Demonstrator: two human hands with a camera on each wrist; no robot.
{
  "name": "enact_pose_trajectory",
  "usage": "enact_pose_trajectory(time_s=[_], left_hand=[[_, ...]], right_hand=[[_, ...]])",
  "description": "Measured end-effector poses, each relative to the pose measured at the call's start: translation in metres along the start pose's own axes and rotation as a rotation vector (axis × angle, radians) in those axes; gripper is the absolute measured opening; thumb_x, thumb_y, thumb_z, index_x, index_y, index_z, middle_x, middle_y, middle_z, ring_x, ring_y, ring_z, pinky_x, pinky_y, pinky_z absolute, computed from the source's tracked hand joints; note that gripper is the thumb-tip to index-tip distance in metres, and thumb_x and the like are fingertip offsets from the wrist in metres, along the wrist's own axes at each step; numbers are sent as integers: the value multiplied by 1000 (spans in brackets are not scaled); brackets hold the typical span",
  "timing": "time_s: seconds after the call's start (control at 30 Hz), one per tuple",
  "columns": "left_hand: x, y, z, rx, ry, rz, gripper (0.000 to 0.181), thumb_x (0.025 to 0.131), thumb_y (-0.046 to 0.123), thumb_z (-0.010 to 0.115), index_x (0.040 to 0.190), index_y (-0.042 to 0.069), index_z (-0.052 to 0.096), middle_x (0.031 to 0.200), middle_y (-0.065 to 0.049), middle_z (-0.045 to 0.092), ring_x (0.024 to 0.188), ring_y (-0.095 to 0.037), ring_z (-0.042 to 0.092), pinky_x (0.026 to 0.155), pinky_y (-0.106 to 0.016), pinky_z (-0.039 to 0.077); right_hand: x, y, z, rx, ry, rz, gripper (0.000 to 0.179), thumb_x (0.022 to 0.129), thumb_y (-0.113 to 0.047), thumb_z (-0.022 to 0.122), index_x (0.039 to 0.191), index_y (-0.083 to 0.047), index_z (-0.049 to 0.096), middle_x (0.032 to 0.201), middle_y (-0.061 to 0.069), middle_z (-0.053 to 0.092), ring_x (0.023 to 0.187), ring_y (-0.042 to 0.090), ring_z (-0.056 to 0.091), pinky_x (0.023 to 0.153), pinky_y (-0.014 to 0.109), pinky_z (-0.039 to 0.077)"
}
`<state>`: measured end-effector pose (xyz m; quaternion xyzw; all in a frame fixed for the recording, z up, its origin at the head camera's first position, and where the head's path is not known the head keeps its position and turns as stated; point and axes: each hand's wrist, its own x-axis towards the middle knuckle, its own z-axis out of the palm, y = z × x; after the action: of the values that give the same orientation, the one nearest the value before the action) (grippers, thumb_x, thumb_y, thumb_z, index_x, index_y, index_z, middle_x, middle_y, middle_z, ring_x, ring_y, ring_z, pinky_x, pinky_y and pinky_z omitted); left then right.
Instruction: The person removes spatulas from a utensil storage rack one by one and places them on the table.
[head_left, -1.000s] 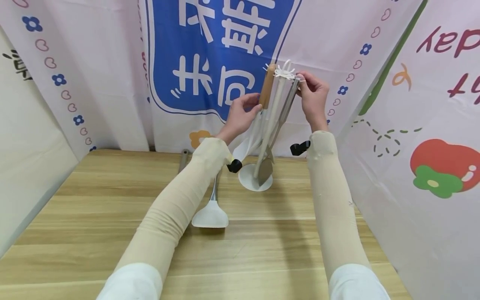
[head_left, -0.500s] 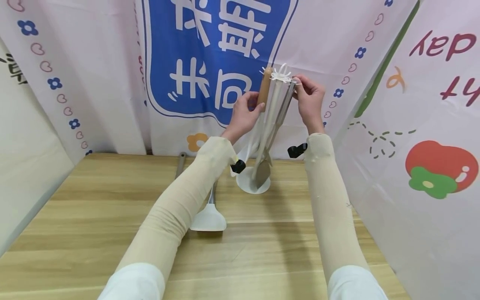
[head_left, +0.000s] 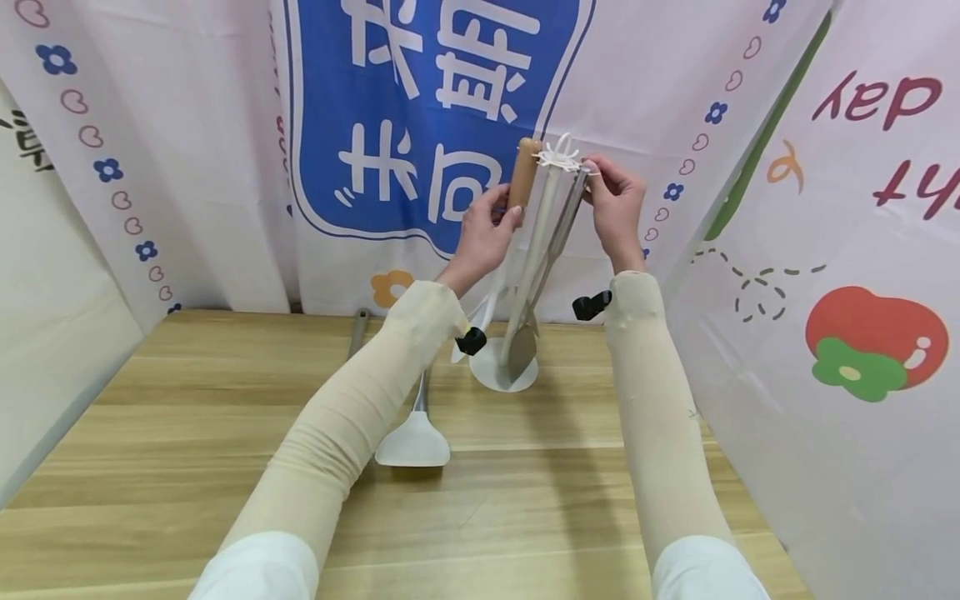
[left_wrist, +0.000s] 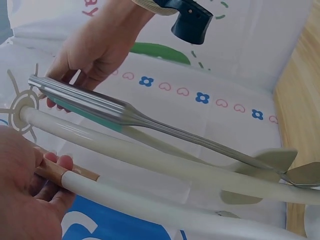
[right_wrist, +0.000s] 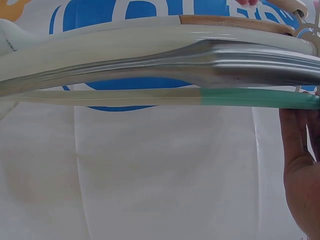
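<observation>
Wooden handle (head_left: 523,175) has eased slightly away from the white stand (head_left: 541,217), which rises between both hands' fingers. Left hand (head_left: 483,237) curls nearly closed round it; right hand (head_left: 618,204) pinches the green handle (left_wrist: 92,116) near its top. Unhooking seems in hand; next calls for drawing wood clear.

A wood-grain table (head_left: 480,517) fills the near area; a white-bladed spatula (head_left: 414,442) lies left of centre, blade toward the near side; a grey handle (head_left: 358,332) lies farther left, at the far edge, partly hidden; a pale cloth (head_left: 210,167) hangs behind, bearing a blue panel (head_left: 322,100) and an orange flower (head_left: 392,288); a red fruit print (head_left: 873,321) shows at right.
</observation>
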<state>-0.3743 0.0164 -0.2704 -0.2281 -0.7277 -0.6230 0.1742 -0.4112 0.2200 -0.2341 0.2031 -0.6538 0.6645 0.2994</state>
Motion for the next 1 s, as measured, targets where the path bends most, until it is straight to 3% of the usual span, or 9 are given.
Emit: enact_pose_trajectory(time_s=[0.23,0.5,0.8,1.0], left_hand=[[-2,5,-10,-10,44,32,39,105,8,55,143,-2,52,121,-21,64,101,-30,69,88,-32,58],[-8,4,-21,-15,63,33,41,105,10,56,144,1,52,123,-20,64,101,-30,70,92,-32,58],[-16,4,-33,-13,63,13,41,104,13,58,144,3,53,122,-17,64,100,-27,69,92,-30,58],[-20,4,-41,10,58,50,38,103,11,59,140,2,56,119,-17,66,97,-27,70,91,-32,59]], right_hand=[[1,-1,1,-14,-12,8,25,99,-14,65,115,3,72,100,1,73,94,18,69,87,26,60],[0,0,-1,-31,-6,6,27,99,-16,65,116,3,73,101,1,72,93,14,69,87,25,60],[-1,-1,0,-48,-14,4,28,99,-19,65,116,2,73,100,1,73,92,13,69,86,25,60],[2,-2,-1,-42,-26,17,28,99,-18,65,114,3,73,98,0,72,92,13,69,87,25,60]])
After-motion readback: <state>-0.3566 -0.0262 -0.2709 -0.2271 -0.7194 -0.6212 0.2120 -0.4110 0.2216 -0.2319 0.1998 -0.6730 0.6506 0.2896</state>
